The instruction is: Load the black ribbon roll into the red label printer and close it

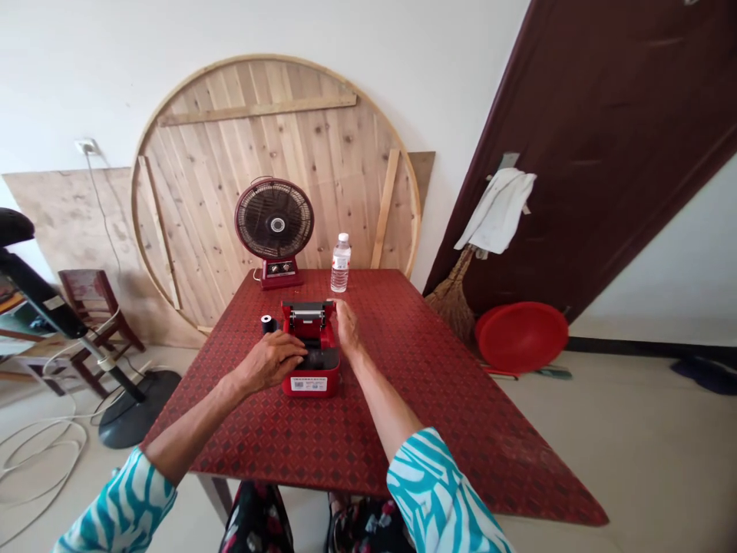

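Note:
A small red and black printer stands on the red patterned table, its lid raised and a white label on its near side. My left hand lies over the printer's left edge, fingers bent together at the open compartment; whatever they may hold is hidden. At the right side of the raised lid, my right hand has its fingers closed on the lid's edge. A small dark roll with a white core stands just left of the printer.
Behind the printer on the table are a red fan and a water bottle. A large round wooden panel leans on the wall. At the right are a broom and a red basin; a stand is at left.

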`<state>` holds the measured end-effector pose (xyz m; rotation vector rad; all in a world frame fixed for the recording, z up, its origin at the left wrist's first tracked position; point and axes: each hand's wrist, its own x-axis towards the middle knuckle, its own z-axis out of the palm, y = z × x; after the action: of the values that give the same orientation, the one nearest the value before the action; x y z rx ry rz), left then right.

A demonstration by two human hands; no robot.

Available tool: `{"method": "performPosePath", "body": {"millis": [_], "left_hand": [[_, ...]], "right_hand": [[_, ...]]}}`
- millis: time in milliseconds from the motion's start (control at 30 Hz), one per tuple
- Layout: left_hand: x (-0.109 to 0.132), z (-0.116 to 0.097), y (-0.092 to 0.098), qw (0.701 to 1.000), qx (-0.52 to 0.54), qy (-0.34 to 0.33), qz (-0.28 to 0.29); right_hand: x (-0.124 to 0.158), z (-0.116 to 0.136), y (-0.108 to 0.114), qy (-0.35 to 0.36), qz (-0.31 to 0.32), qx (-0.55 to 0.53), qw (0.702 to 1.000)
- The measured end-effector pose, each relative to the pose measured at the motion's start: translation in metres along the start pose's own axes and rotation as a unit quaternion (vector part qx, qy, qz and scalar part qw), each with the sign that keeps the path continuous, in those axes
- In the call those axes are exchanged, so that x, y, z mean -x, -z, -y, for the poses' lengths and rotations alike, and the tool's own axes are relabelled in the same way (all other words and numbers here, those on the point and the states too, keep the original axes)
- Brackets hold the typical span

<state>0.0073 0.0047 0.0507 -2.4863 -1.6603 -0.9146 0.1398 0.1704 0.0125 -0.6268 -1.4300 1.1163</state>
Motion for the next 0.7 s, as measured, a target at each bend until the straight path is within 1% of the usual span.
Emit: {"method": "performPosePath", "body": {"millis": [100, 133, 167, 233, 300, 333, 567, 667, 700], "left_hand": [[0.008, 0.004, -0.002, 0.99, -0.044, 0.045, -0.123], [0.011, 0.006, -0.003, 0.985, -0.052, 0.062, -0.151], [0.014, 0.009, -0.005, 0.982, -0.058, 0.077, -0.162], [0.019, 0.016, -0.01, 0.984, -0.063, 0.087, -0.142], [0.024, 0.022, -0.016, 0.988, -0.062, 0.083, -0.113], [0.026, 0.024, -0.019, 0.989, -0.061, 0.082, -0.107], [0.033, 0.024, -0.028, 0.987, -0.03, 0.1, -0.12], [0.039, 0.025, -0.034, 0.986, 0.036, 0.092, -0.133], [0.041, 0.025, -0.037, 0.981, 0.073, 0.104, -0.146]], "right_hand": [[0.028, -0.002, 0.015, 0.058, 0.015, 0.044, 0.997], [0.037, -0.003, 0.019, 0.066, 0.015, 0.051, 0.996], [0.045, -0.005, 0.022, 0.069, 0.014, 0.057, 0.996], [0.059, -0.009, 0.024, 0.067, 0.014, 0.066, 0.996], [0.067, -0.013, 0.024, 0.067, 0.014, 0.072, 0.995], [0.069, -0.015, 0.024, 0.068, 0.013, 0.073, 0.995], [0.074, -0.02, 0.023, 0.076, 0.001, 0.076, 0.994], [0.076, -0.021, 0.023, 0.064, 0.006, 0.07, 0.995], [0.076, -0.021, 0.023, 0.055, 0.004, 0.064, 0.996]]}}
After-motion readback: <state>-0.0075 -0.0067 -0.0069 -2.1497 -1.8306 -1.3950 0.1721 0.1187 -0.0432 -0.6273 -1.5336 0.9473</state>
